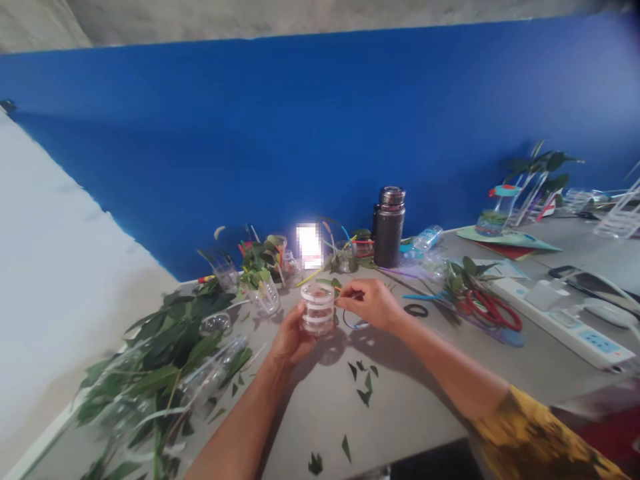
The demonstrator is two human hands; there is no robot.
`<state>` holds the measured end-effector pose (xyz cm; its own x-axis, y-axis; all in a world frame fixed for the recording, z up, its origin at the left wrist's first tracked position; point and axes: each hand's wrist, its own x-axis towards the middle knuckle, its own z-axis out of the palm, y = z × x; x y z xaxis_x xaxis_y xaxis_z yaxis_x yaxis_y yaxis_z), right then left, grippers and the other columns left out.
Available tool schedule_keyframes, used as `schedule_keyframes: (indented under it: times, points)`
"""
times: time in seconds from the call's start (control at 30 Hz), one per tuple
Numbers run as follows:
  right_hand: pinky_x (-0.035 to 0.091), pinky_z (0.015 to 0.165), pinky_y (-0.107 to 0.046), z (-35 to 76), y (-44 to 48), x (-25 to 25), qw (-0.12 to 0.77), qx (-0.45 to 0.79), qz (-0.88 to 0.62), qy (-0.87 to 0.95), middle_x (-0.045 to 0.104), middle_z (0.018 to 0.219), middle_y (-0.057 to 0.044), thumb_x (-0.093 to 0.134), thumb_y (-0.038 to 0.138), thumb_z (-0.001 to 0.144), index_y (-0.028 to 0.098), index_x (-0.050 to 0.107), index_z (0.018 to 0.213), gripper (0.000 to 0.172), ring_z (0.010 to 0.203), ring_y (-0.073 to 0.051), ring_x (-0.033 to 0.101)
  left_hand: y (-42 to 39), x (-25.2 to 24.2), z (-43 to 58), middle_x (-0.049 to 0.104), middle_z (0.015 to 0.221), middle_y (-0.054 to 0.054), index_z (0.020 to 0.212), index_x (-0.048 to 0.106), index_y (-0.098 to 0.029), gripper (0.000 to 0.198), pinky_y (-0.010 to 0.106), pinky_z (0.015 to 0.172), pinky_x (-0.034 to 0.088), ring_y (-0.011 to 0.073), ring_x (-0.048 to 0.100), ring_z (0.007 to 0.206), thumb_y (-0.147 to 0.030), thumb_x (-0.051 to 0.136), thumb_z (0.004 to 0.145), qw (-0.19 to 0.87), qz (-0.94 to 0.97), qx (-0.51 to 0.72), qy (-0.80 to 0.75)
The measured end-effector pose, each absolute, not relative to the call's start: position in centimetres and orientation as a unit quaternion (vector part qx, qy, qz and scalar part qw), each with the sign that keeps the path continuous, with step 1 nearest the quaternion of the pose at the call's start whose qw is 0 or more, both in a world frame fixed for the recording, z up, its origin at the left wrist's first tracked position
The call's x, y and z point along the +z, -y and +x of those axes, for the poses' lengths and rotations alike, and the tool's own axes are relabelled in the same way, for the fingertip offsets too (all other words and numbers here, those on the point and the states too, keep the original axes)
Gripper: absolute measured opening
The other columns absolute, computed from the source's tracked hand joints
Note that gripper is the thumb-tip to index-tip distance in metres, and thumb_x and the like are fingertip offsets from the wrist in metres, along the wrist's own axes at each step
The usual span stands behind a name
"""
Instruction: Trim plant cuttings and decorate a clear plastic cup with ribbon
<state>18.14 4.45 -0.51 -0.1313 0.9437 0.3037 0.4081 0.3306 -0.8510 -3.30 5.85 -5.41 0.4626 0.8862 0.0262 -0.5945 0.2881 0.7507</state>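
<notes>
My left hand [294, 337] is wrapped around a clear plastic container [318, 321], ringed with white bands, which looks like a cut bottle piece. It is held upright above the grey table. At its right side my right hand [367, 301] is closed in a pinch, fingertips at the upper wall. What sits between those fingertips is too small to make out. Just below them shows a thin, pale, curved loop [356, 326]; whether it joins the fingers or the container I cannot tell. Cut leaf pieces [367, 381] lie on the table below the hands.
Leafy branches [165, 347] and plastic pieces crowd the left side. A dark flask [389, 230] stands at the back, beside a lit, blurred-out screen [309, 245]. To the right lie red-handled scissors [493, 310], a black ring [416, 310] and a white power strip [560, 323].
</notes>
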Motion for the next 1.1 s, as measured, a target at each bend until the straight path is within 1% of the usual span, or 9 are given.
schedule_keyframes:
  times: [0.17,0.27,0.4,0.5,0.67,0.73,0.83,0.97,1.1]
  points:
    - [0.041,0.057,-0.025,18.3,-4.3,0.3,0.415,0.424,-0.437,0.676,0.072,0.071,-0.001,0.077,0.04,0.074,0.017,0.073,0.075,0.023,0.062,-0.013,0.057,-5.9,-5.7,-3.6,0.078,0.104,0.013,0.123,0.07,-0.012,0.051,0.035,0.068,0.063,0.0287,0.076,0.091,-0.049,0.074,0.088,0.821,0.365,0.417,-0.141]
    - [0.041,0.057,-0.025,18.6,-4.2,0.5,0.402,0.437,-0.438,0.676,0.072,0.073,-0.002,0.078,0.04,0.073,0.017,0.073,0.076,0.023,0.063,-0.014,0.057,-5.9,-5.3,-3.7,0.078,0.107,0.015,0.122,0.07,-0.011,0.052,0.04,0.073,0.065,0.0303,0.076,0.093,-0.053,0.069,0.091,0.844,0.358,0.374,-0.141]
    - [0.046,0.068,-0.026,18.6,-4.2,0.4,0.389,0.425,-0.433,0.694,0.075,0.08,-0.002,0.081,0.038,0.071,0.017,0.074,0.079,0.023,0.075,-0.017,0.064,-6.0,-4.6,-3.7,0.077,0.112,0.013,0.119,0.072,-0.013,0.037,0.039,0.075,0.064,0.0272,0.075,0.094,-0.042,0.065,0.096,0.829,0.355,0.387,-0.19]
    - [0.045,0.069,-0.027,18.3,-4.1,0.3,0.396,0.39,-0.45,0.699,0.074,0.081,-0.001,0.08,0.039,0.074,0.018,0.074,0.078,0.022,0.076,-0.017,0.063,-5.8,-3.9,-3.1,0.078,0.108,0.011,0.113,0.074,-0.015,0.031,0.035,0.075,0.063,0.0233,0.074,0.087,-0.038,0.07,0.092,0.796,0.362,0.425,-0.235]
    - [0.041,0.062,-0.025,18.0,-4.1,0.0,0.401,0.38,-0.465,0.692,0.071,0.074,0.0,0.079,0.039,0.075,0.018,0.071,0.075,0.023,0.07,-0.015,0.06,-5.1,-2.8,-2.1,0.077,0.099,0.008,0.107,0.075,-0.017,0.03,0.028,0.069,0.058,0.02,0.071,0.081,-0.038,0.077,0.087,0.691,0.417,0.512,-0.294]
    - [0.04,0.061,-0.024,17.9,-4.2,-0.2,0.398,0.369,-0.482,0.688,0.069,0.072,0.001,0.08,0.038,0.073,0.018,0.069,0.073,0.023,0.068,-0.015,0.059,-4.9,-2.6,-2.2,0.077,0.1,0.009,0.105,0.075,-0.017,0.032,0.029,0.071,0.057,0.0218,0.071,0.087,-0.042,0.078,0.086,0.673,0.436,0.518,-0.298]
    - [0.04,0.062,-0.024,17.6,-4.3,-0.5,0.391,0.34,-0.509,0.687,0.066,0.068,0.002,0.078,0.041,0.074,0.018,0.068,0.071,0.026,0.066,-0.014,0.056,-4.8,-2.9,-2.2,0.078,0.103,0.011,0.112,0.075,-0.017,0.046,0.034,0.078,0.058,0.0277,0.072,0.097,-0.051,0.08,0.081,0.678,0.453,0.503,-0.286]
    - [0.04,0.06,-0.023,17.5,-4.1,-0.4,0.393,0.345,-0.506,0.686,0.066,0.067,0.001,0.075,0.044,0.077,0.018,0.066,0.074,0.028,0.065,-0.014,0.055,-4.7,-3.2,-1.7,0.077,0.11,0.012,0.119,0.072,-0.016,0.059,0.035,0.086,0.056,0.0289,0.072,0.102,-0.035,0.093,0.067,0.637,0.496,0.508,-0.299]
    - [0.037,0.052,-0.022,18.1,-3.8,0.4,0.385,0.413,-0.459,0.686,0.068,0.067,0.001,0.069,0.04,0.082,0.018,0.068,0.084,0.022,0.056,-0.011,0.052,-4.6,-3.1,-1.6,0.077,0.112,0.013,0.124,0.068,-0.017,0.06,0.034,0.079,0.056,0.0278,0.073,0.098,-0.042,0.088,0.073,0.651,0.475,0.519,-0.286]
